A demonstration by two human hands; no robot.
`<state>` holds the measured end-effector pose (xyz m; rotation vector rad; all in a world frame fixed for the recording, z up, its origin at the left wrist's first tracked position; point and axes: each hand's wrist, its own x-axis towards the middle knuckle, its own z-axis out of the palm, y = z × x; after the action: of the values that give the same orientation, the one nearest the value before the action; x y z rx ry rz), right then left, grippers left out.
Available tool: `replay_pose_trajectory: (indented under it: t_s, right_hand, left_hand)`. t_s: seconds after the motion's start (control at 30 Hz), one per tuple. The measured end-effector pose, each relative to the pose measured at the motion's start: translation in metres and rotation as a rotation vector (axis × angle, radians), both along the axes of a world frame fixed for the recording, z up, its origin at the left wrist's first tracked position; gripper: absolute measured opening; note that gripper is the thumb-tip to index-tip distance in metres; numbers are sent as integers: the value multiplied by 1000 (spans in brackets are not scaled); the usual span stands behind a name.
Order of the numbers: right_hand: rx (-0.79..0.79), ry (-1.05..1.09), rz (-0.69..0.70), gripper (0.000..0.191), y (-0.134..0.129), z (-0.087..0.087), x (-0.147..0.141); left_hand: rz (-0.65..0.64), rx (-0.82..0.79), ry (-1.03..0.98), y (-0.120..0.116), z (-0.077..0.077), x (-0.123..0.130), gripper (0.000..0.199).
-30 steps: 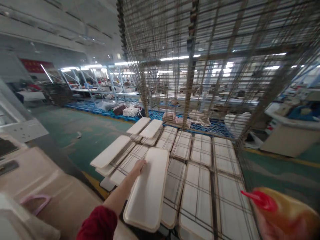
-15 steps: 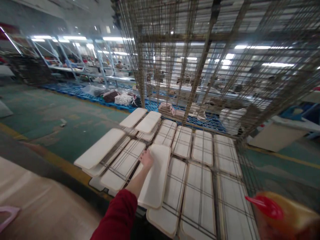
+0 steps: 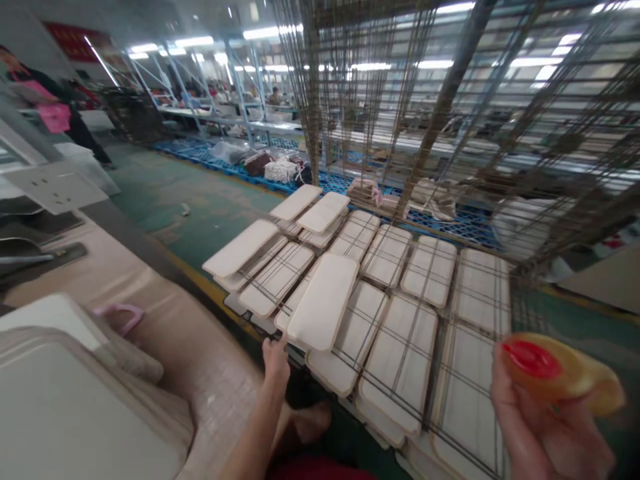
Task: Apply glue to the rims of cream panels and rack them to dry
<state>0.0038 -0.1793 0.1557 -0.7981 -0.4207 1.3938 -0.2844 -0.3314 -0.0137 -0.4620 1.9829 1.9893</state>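
Observation:
My left hand (image 3: 276, 360) is just off the near left corner of a loose cream panel (image 3: 325, 300) with rounded corners. Its fingers look partly apart, and nothing shows in them; whether a fingertip touches the panel I cannot tell. That panel lies slanted on top of a wire rack (image 3: 433, 313) holding rows of similar panels. At the right, my right hand (image 3: 550, 427) is wrapped round a yellowish squeeze bottle (image 3: 575, 373) with a red cap, tilted above the rack. More loose panels (image 3: 243, 247) lie on the rack's far left part.
A brown-covered table (image 3: 220, 373) stands at the left, bearing a stack of pale panels (image 3: 90, 413) and a pink handle-like loop (image 3: 123, 317). Raised wire racks (image 3: 445, 100) hang over the back. Blue pallets (image 3: 190, 150) hold bundles. A person in a pink apron (image 3: 53, 110) stands far left.
My left hand has come back from the loose panel's upper left side to its near corner. The view has swung left, and my right hand now shows around the bottle.

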Motion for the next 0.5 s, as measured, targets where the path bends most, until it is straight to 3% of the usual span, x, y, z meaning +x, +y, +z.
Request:
replay_pose_trajectory:
  t_s: [0.07, 0.13, 0.37, 0.5]
  right_hand:
    - [28, -12, 51, 30, 2, -3, 2]
    - [27, -17, 79, 28, 2, 1, 2]
    - [-205, -30, 38, 25, -3, 23, 4]
    - [-331, 16, 100, 39, 7, 4, 13]
  left_hand:
    - [-34, 101, -155, -4, -11, 22, 10]
    - [-68, 202, -248, 2, -16, 30, 12]
    - [-65, 426, -331, 17, -18, 28, 28]
    - [-53, 500, -320, 8, -20, 25, 32]
